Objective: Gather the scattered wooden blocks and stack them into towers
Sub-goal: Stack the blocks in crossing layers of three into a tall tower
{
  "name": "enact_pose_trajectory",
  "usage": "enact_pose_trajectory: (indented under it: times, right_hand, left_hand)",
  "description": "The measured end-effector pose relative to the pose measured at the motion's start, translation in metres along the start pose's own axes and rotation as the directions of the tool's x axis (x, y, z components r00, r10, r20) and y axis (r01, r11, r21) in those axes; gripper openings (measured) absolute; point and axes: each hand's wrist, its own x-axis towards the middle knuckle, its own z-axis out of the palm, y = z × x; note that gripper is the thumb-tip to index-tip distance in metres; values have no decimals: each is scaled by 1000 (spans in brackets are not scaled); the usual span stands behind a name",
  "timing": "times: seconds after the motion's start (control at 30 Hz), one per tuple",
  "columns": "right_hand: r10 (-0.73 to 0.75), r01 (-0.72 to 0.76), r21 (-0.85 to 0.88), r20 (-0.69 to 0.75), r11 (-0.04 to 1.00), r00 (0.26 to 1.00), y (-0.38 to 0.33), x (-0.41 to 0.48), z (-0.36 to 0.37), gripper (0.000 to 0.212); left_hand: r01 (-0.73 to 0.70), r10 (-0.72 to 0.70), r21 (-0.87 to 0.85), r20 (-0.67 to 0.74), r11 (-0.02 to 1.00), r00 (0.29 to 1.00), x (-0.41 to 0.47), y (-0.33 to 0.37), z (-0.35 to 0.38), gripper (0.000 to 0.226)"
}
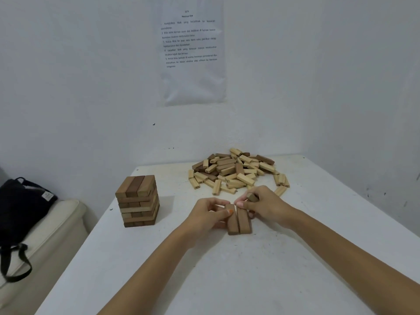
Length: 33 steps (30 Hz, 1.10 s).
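Observation:
A finished tower of wooden blocks [138, 201] stands on the left part of the white table [204, 280]. A loose pile of light and dark blocks [236, 171] lies at the table's far edge by the wall. In the middle, two brown blocks [238, 220] lie side by side on the table. My left hand [208, 214] pinches their left side with thumb and fingers. My right hand [266, 205] touches the right side of the pair and grips another dark block [251, 197] in its curled fingers.
A printed paper sheet [191, 51] hangs on the white wall behind the table. A black bag [20, 208] lies on a cream cushion [45, 235] to the left of the table. The table's left edge runs diagonally near the tower.

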Motion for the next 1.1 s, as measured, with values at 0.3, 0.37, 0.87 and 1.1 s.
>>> enact_pose_trajectory:
  times: [0.3,0.37,0.87,1.1]
  right_hand:
    - [-26,14,-154,-73,988,997,3,-6,7,12]
    - [84,-89,-86,-62,992,995,-3,-9,6,25]
    - [169,-177,-22,-213,984,962,2,-19,-17,19]
    - [263,-301,-86,-307,950,915,2,-19,-16,12]
  left_hand:
    - [-35,81,344,-120,938,989,4,-11,5,27]
    - [-36,87,340,-133,940,987,4,-11,5,28]
    - [62,-32,218,-142,974,989,-3,-4,0,20]
    - [58,-32,194,-134,979,990,-3,-7,1,20]
